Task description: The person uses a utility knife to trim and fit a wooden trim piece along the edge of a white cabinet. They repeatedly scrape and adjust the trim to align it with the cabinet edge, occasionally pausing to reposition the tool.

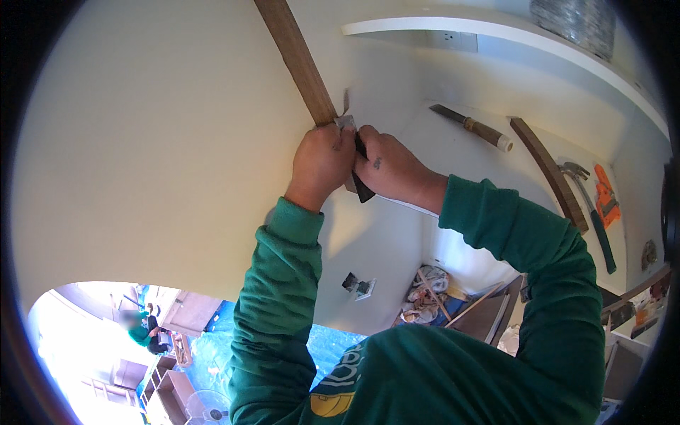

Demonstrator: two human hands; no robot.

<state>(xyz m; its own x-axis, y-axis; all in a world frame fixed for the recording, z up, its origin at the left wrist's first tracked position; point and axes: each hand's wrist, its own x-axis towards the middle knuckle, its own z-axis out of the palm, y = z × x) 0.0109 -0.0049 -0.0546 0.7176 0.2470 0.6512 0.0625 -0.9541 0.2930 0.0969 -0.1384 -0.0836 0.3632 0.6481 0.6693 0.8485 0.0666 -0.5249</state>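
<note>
So, both hands are busy around one brown wooden strip [301, 64], which slants down from the top edge of the view to the fists near the middle, with a big pale panel [142, 177] behind. The left hand [317, 161] has its fingers curled and clamped on the strip's lower part, thumb up by a small silvery metal piece [344, 122]. The right hand [393, 164] is right beside it, fingers wrapped on a flat black tool [364, 190]; can't tell what kind, the fists hide most of it. A thin curl [346, 101] sticks up just above the metal.

Off to the right, the white tabletop [482, 159] has a knife-like tool [473, 127] with a wooden handle, a dark wooden bar [549, 170], a green-handled hammer [593, 212] and an orange tool [606, 195] near the hammer. Way down lower left, someone in green [138, 329] is near blue sheeting [212, 354].
</note>
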